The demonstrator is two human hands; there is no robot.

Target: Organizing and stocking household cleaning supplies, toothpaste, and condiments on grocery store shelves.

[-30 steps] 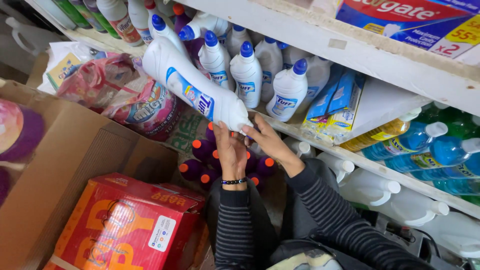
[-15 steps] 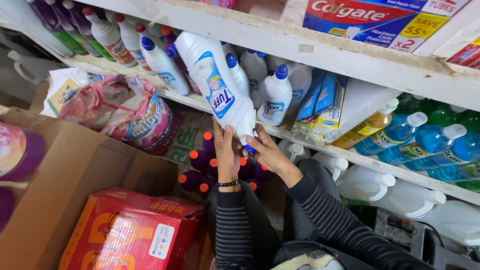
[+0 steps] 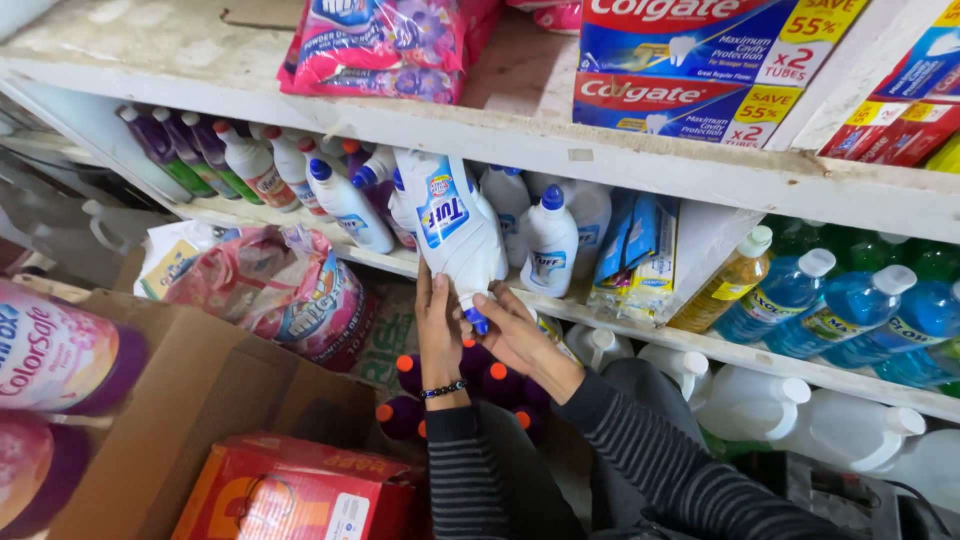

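Note:
A large white cleaner bottle [image 3: 455,228] with a blue cap hangs upside down, cap toward me, in front of the middle shelf [image 3: 640,330]. My left hand [image 3: 436,325] presses flat against its left side near the neck. My right hand [image 3: 515,330] cups the neck and blue cap from the right. Both hands grip the bottle. Its base points up toward the shelf board above. Behind it stand more white bottles with blue caps [image 3: 549,240].
Left on the shelf are white bottles with red caps [image 3: 250,165] and purple bottles [image 3: 160,145]. Blue liquid bottles [image 3: 850,300] sit at right, white jugs [image 3: 830,420] below. Toothpaste boxes [image 3: 700,60] lie on the upper shelf. A cardboard box [image 3: 220,400] and red pack [image 3: 300,490] are below left.
The bottle has swung from lying slanted to the left to nearly vertical, base up, and moved closer to the shelf. Both hands kept hold at its neck.

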